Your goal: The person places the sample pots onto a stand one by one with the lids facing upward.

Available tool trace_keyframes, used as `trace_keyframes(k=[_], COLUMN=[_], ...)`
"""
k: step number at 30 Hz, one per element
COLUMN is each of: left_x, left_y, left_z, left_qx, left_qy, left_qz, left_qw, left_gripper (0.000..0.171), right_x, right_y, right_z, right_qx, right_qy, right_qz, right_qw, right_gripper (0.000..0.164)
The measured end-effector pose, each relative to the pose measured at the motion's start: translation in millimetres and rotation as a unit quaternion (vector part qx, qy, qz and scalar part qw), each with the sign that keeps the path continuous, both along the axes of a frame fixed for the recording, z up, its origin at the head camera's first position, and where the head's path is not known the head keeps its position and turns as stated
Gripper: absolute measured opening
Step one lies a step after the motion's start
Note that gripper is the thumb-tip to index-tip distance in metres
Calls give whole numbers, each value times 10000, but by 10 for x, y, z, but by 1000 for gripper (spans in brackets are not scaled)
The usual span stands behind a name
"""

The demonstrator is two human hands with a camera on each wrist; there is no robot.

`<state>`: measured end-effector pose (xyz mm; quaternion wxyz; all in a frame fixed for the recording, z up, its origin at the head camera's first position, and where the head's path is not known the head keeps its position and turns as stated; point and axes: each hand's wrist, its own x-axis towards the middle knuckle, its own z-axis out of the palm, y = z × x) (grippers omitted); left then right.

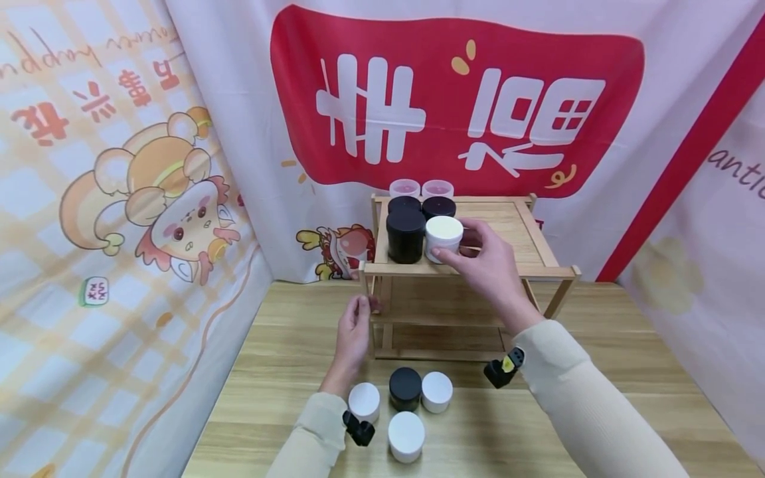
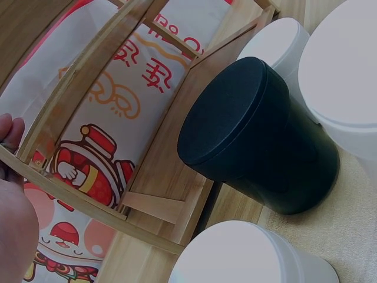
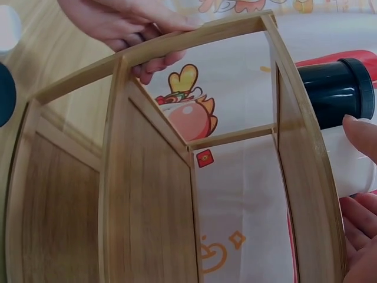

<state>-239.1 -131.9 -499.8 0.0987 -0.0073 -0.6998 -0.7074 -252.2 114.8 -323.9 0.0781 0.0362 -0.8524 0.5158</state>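
My right hand (image 1: 491,262) grips a white lidded jar (image 1: 443,234) on the top board of a small wooden shelf rack (image 1: 499,226), at the front edge. Thumb and fingers are on opposite sides of it. Directly to its left stands a black jar (image 1: 405,236). Behind these are two more black jars, then two clear pinkish ones (image 1: 438,189). Lower down, my left hand (image 1: 352,335) holds the rack's front left upright; in the right wrist view its fingers (image 3: 156,63) curl round the wood.
On the wooden table (image 1: 287,372) before the rack stand three white jars (image 1: 406,435) and one black jar (image 1: 405,388). The rack's lower boards (image 1: 442,299) sit beneath the top one. Printed cloth (image 1: 239,133) hangs behind and on both sides.
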Motion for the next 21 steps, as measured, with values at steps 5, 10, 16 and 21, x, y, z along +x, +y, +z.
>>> trace_keyframes(k=[5, 10, 16, 21], left_x=[-4, -12, -26, -28], left_y=[5, 12, 14, 14], left_z=[1, -6, -24, -21], left_qx=[18, 79, 11, 27], left_qy=[34, 209, 148, 131], left_qz=[34, 34, 88, 82], left_qw=[10000, 9997, 9999, 9999], left_gripper=[56, 50, 52, 53], right_x=[49, 157, 330, 493], right_y=[34, 89, 205, 341], right_z=[-16, -70, -193, -277], right_qx=[-27, -81, -436, -490], right_qy=[168, 257, 739, 1119], right_qz=[-24, -332, -649, -905], right_qw=[9999, 9991, 9942, 9884], right_gripper=[84, 86, 76, 65])
